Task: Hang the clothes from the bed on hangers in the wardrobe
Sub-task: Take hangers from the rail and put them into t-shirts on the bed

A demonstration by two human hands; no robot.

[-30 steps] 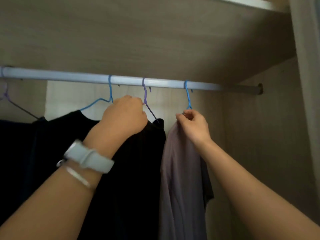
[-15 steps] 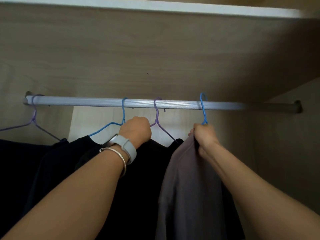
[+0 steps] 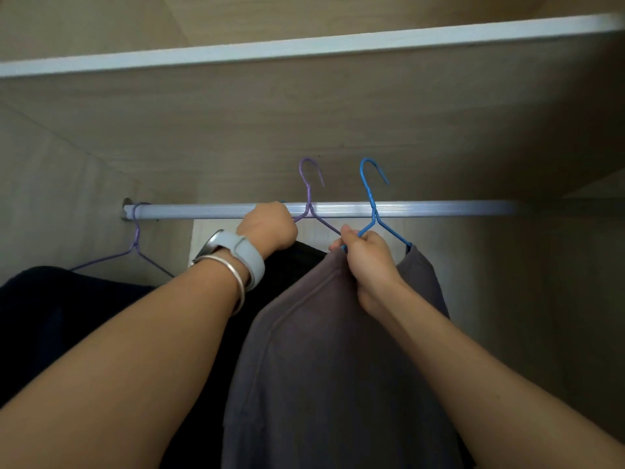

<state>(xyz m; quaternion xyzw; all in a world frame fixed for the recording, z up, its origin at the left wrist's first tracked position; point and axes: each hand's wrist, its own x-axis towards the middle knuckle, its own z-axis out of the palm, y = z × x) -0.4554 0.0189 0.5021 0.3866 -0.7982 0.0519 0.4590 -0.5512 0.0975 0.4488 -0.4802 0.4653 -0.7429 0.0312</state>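
Note:
My right hand [image 3: 368, 262] grips the left shoulder of a blue wire hanger [image 3: 371, 194] that carries a grey-brown garment [image 3: 338, 367]. Its hook stands above the wardrobe rail [image 3: 439, 209], not over it. My left hand [image 3: 270, 228], with a white watch and a silver bangle on the wrist, is curled into a fist around the left arm of a purple wire hanger [image 3: 309, 198] bearing a black garment [image 3: 304, 252]. That hook is also raised above the rail. The black garment is mostly hidden behind my arm and the grey-brown cloth.
Another purple hanger [image 3: 135, 238] is hooked at the rail's left end, with dark clothes [image 3: 50, 316] below it. A wooden shelf [image 3: 304, 113] with a white front edge lies close above the rail. The wardrobe's side wall [image 3: 558, 299] is at the right.
Both hands have lifted their hangers, so the purple and blue hooks now stand above the rail instead of hanging on it. The camera has tilted upward.

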